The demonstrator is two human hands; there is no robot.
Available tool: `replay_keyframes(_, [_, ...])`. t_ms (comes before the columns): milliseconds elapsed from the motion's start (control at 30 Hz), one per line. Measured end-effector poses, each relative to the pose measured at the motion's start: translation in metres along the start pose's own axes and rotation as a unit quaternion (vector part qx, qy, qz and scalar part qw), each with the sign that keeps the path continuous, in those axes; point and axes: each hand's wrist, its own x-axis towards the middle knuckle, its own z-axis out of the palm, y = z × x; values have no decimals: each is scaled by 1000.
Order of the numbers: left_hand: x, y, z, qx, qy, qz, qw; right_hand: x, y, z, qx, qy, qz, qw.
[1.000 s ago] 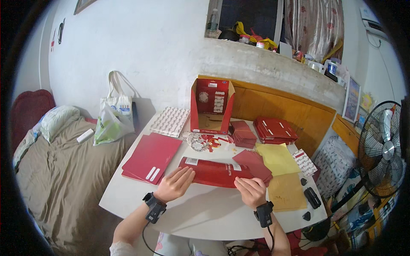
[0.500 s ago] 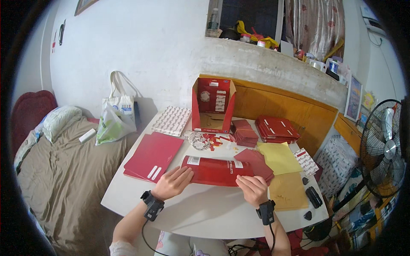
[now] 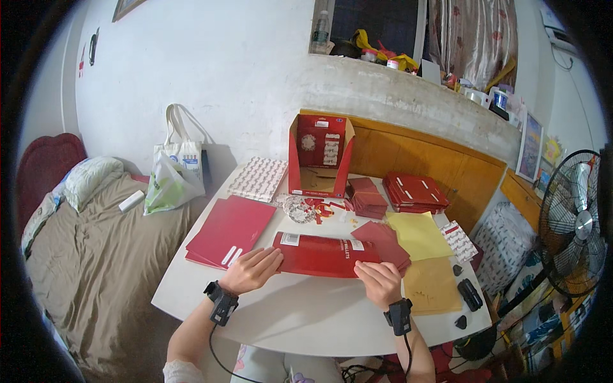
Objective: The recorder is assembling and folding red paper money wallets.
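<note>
A glossy red cardboard packet (image 3: 319,258), slightly bowed and with white barcode labels, is held up just above the white table. The fingers of my left hand (image 3: 253,269) are closed on its left edge. At its lower right corner my right hand (image 3: 380,282) pinches it, thumb hidden below. Behind the packet's right end lie fanned dark red card pieces (image 3: 383,241). Left of it rests a stack of larger red sheets (image 3: 233,230) with two white slots. A yellow sheet (image 3: 418,235) and a tan sheet (image 3: 433,287) lie beside my right hand.
An open red display box (image 3: 319,185) stands at the back, with red stacks (image 3: 415,193) to its right. In front are a silvery coil (image 3: 299,209) and small red pieces. Patterned sheets (image 3: 257,179) lie back left. Black objects (image 3: 470,295) sit at the right edge, near a fan (image 3: 582,223).
My left hand has slid slightly outward to the left, so its fingers cover less of the packet. My right hand keeps its hold. The whole view has shifted a little.
</note>
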Motion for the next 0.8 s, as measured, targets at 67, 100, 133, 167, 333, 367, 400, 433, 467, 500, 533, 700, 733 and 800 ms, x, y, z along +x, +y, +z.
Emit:
replay_keyframes(67, [-6,-2,3,10,-7,7,1000,2,-2,-1,2,-2,-2,1000])
replay_keyframes(100, [-9,-2,5,21,-13,15,1000,3,-2,-1,3,-2,-4,1000])
replay_keyframes(133, [-13,-1,6,21,-14,14,1000,2,-3,0,4,-2,-5,1000])
replay_keyframes(167, [-17,0,7,6,-25,0,1000,1,-3,1,5,2,-3,1000])
replay_keyframes(333, [-14,2,6,-11,-34,-12,999,1,-2,0,3,8,6,1000])
replay_keyframes(367, [-10,2,6,-2,-34,-15,999,2,-1,-1,-6,2,0,1000])
replay_keyframes(400, [-6,3,6,7,-33,-17,999,3,0,-2,-15,-4,-6,1000])
replay_keyframes(433, [-3,5,5,7,-32,-17,999,1,0,0,-16,-4,-7,1000])
replay_keyframes(467, [1,9,4,16,-36,-11,999,-2,0,1,-19,-11,-10,1000])
replay_keyframes(500, [5,14,5,26,-39,-4,999,-3,0,1,-22,-17,-13,1000])
replay_keyframes(533, [10,19,8,26,-36,-4,999,-3,-1,1,-25,-17,-15,999])
replay_keyframes(700, [35,51,32,-14,2,73,997,-1,-14,4,-17,-32,-45,998])
replay_keyframes(733, [37,56,37,-19,24,73,997,-1,-16,5,-18,-36,-52,998])
replay_keyframes(800, [38,64,46,-14,32,78,996,2,-19,6,-18,-34,-61,997])
